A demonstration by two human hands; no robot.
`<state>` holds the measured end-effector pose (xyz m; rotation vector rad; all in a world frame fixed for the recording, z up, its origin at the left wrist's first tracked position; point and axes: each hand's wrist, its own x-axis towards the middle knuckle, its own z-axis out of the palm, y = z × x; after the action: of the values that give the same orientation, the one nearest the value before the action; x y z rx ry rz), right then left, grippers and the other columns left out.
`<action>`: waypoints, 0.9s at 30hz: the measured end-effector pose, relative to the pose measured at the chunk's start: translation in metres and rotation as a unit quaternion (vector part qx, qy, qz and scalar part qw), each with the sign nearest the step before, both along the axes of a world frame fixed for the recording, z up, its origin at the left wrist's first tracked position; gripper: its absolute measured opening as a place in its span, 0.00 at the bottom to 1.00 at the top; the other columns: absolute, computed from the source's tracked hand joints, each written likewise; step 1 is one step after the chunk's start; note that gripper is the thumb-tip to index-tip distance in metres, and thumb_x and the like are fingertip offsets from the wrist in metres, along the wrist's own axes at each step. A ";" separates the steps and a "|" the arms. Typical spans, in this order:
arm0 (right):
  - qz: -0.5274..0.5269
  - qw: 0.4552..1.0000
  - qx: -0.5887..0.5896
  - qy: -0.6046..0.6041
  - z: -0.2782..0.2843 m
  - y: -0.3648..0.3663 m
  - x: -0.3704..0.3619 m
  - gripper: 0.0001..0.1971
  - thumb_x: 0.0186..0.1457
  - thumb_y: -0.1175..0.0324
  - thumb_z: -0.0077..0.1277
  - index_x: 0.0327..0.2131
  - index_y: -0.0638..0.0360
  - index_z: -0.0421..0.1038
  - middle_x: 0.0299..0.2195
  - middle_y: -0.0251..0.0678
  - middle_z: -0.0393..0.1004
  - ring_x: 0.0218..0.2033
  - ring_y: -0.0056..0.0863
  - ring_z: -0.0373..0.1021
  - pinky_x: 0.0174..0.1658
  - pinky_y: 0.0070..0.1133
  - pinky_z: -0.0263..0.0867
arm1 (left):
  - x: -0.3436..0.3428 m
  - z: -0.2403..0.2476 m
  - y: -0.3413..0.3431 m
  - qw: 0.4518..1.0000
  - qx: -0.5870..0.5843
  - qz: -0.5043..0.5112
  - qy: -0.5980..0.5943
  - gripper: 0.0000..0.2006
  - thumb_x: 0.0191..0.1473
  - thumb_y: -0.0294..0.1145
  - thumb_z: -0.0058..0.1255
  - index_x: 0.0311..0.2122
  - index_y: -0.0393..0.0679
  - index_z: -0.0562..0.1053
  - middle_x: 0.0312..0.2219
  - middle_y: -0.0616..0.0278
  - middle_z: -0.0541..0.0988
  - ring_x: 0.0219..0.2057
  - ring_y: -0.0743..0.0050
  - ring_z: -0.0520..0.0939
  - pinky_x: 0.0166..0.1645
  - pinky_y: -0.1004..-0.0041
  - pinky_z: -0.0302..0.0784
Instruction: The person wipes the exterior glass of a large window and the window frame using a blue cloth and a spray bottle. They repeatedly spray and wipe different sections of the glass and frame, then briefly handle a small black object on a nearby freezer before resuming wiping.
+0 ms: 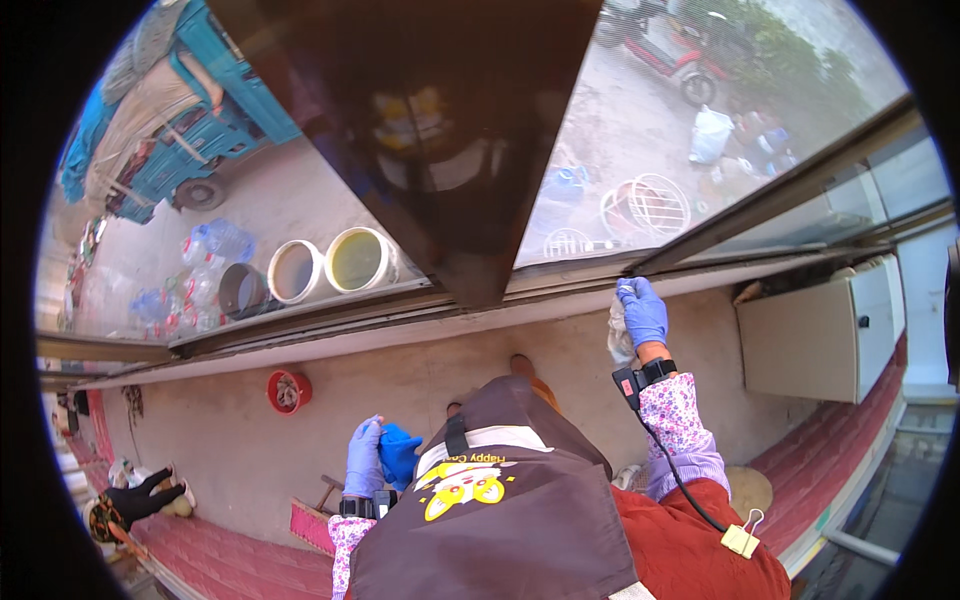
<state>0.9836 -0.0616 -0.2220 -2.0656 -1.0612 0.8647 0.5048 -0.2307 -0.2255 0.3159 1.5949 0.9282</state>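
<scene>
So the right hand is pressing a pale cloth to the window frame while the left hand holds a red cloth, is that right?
Not quite: in the head view the cloth in the left hand is blue, not red. The right hand does press a pale cloth to the window frame.

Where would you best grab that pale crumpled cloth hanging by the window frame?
Grip the pale crumpled cloth at its bunched top, where the right hand in a blue glove already clutches it against the dark window frame. Come from the room side, above: the rest hangs loose below the hand and would likely slip or unfold if pinched low.
</scene>
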 end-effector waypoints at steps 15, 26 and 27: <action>0.125 0.924 0.327 -0.152 -0.044 0.030 -0.071 0.09 0.51 0.72 0.53 0.38 0.58 0.73 0.31 0.38 0.75 0.35 0.35 0.73 0.43 0.28 0.67 | 0.018 0.006 0.054 0.995 -0.004 -0.100 0.011 0.12 0.58 0.36 0.50 0.45 0.44 0.72 0.34 0.66 0.75 0.35 0.78 0.76 0.40 0.75 0.76; 0.173 0.913 0.252 -0.270 -0.079 0.045 -0.132 0.06 0.47 0.72 0.47 0.30 0.52 0.70 0.24 0.35 0.68 0.32 0.36 0.68 0.36 0.33 0.61 | 0.048 -0.003 0.060 0.990 -0.046 -0.132 0.033 0.12 0.59 0.35 0.49 0.45 0.42 0.72 0.32 0.68 0.75 0.34 0.81 0.74 0.40 0.79 0.72; 0.209 0.906 0.266 -0.253 -0.078 0.045 -0.134 0.06 0.46 0.72 0.47 0.31 0.51 0.70 0.24 0.35 0.69 0.32 0.36 0.68 0.36 0.33 0.62 | 0.052 -0.003 0.062 0.991 -0.054 -0.123 0.016 0.12 0.59 0.35 0.49 0.45 0.42 0.72 0.32 0.67 0.75 0.34 0.80 0.75 0.40 0.78 0.73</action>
<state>0.8492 -0.0171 -0.2996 -1.6359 -1.8324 0.1549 0.5564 -0.1683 -0.2285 0.4432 1.5869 0.6481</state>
